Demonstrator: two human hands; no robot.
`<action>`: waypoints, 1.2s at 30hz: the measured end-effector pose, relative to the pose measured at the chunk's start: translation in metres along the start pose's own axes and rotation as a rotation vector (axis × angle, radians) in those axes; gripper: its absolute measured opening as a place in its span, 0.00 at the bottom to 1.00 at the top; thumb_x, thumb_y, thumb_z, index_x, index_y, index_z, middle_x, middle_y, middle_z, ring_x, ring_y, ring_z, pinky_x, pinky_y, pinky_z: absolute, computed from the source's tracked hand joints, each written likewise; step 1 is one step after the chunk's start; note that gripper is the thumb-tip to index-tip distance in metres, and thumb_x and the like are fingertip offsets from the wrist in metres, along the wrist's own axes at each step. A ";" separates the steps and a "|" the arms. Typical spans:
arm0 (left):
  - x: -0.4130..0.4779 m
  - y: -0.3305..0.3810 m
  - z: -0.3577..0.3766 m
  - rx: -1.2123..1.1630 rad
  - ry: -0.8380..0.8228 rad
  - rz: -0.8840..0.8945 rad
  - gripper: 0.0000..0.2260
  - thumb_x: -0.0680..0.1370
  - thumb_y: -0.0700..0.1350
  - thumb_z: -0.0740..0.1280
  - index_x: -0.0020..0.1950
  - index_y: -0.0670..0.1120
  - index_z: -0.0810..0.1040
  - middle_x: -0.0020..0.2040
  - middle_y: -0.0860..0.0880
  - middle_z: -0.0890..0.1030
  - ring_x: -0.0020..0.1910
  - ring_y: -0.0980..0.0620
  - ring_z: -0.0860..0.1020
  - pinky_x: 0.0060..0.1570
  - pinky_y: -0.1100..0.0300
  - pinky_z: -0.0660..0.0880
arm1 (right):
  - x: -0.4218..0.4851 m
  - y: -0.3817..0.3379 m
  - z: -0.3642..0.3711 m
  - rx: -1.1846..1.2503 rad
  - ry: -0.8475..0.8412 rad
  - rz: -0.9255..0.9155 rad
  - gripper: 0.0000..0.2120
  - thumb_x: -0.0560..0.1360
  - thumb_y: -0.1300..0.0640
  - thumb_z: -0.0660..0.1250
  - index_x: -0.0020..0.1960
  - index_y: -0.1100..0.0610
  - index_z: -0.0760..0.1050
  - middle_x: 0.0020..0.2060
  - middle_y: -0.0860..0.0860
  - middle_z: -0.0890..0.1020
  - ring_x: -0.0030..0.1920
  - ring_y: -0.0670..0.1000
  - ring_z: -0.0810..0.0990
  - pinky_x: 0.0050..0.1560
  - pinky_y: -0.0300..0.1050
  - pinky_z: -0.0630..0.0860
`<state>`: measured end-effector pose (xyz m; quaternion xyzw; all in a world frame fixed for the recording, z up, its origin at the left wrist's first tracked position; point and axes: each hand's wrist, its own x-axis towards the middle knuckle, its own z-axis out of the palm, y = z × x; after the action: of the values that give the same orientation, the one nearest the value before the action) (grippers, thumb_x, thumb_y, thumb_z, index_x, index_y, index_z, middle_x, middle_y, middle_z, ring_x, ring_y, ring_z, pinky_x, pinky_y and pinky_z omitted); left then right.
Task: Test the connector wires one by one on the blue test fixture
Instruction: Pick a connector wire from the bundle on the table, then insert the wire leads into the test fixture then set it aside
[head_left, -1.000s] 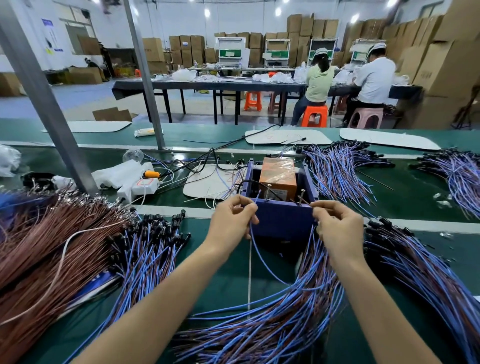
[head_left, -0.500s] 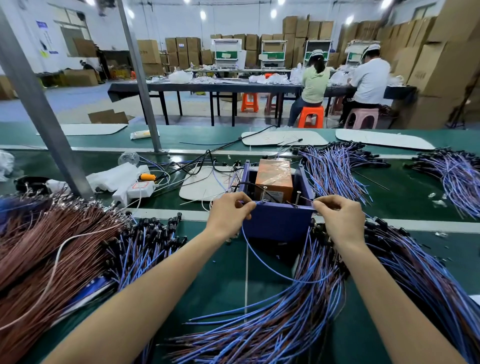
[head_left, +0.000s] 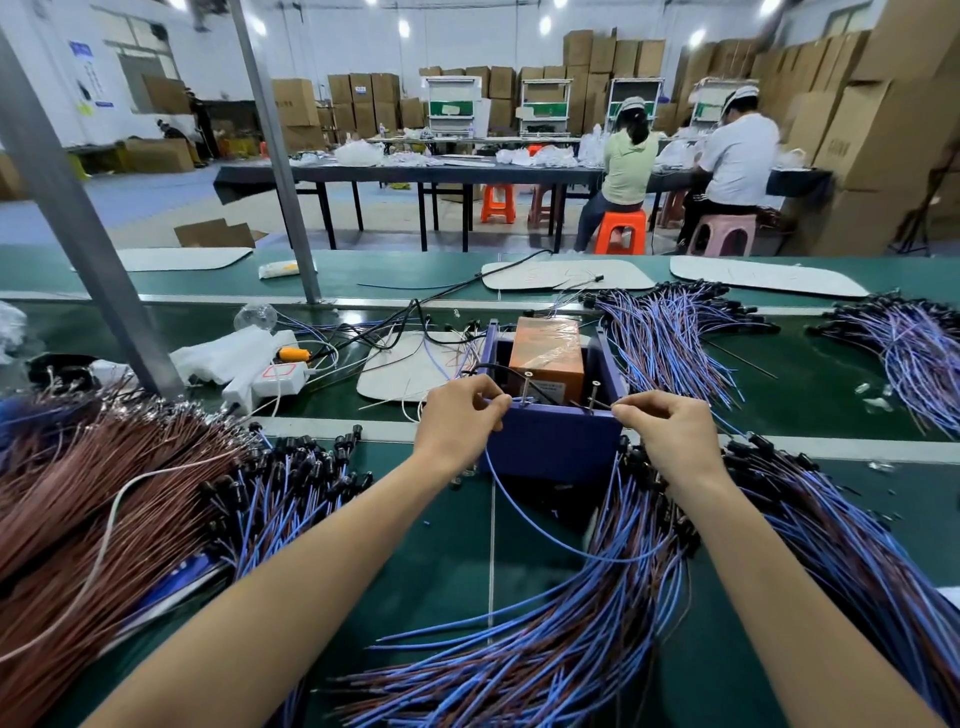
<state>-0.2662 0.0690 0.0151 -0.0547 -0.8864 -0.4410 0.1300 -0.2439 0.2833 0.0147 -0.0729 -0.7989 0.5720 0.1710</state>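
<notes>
Pinch grips, left hand (head_left: 460, 415) and right hand (head_left: 667, 426); blue wire (head_left: 545, 535) ends hidden.

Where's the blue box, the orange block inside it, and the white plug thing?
blue test fixture (head_left: 553, 449), head view, front wall.
orange block (head_left: 545, 345), head view, taped top.
white adapter (head_left: 283, 376), head view, top face.
</notes>
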 end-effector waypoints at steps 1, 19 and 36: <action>0.000 0.000 0.000 0.004 0.002 -0.002 0.07 0.77 0.48 0.68 0.39 0.51 0.77 0.29 0.55 0.79 0.29 0.61 0.73 0.37 0.61 0.69 | 0.000 0.000 -0.001 0.003 -0.003 -0.001 0.09 0.71 0.61 0.73 0.35 0.51 0.80 0.33 0.48 0.82 0.37 0.47 0.78 0.41 0.39 0.73; -0.004 0.007 -0.005 0.037 -0.028 -0.041 0.07 0.78 0.48 0.67 0.41 0.50 0.78 0.33 0.53 0.82 0.31 0.57 0.74 0.41 0.58 0.74 | -0.006 -0.002 -0.005 0.084 -0.051 0.068 0.05 0.72 0.62 0.72 0.38 0.55 0.81 0.37 0.54 0.82 0.40 0.50 0.76 0.47 0.49 0.74; -0.112 0.008 -0.056 -0.982 -0.267 -0.321 0.05 0.65 0.43 0.72 0.38 0.45 0.84 0.35 0.44 0.81 0.28 0.54 0.78 0.32 0.63 0.78 | -0.139 -0.002 0.012 -0.230 -0.380 -0.331 0.08 0.70 0.44 0.70 0.46 0.45 0.82 0.45 0.41 0.81 0.52 0.40 0.76 0.53 0.29 0.67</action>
<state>-0.1465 0.0311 0.0222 -0.0285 -0.5817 -0.8075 -0.0939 -0.1184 0.2290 -0.0136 0.1483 -0.8775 0.4451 0.0998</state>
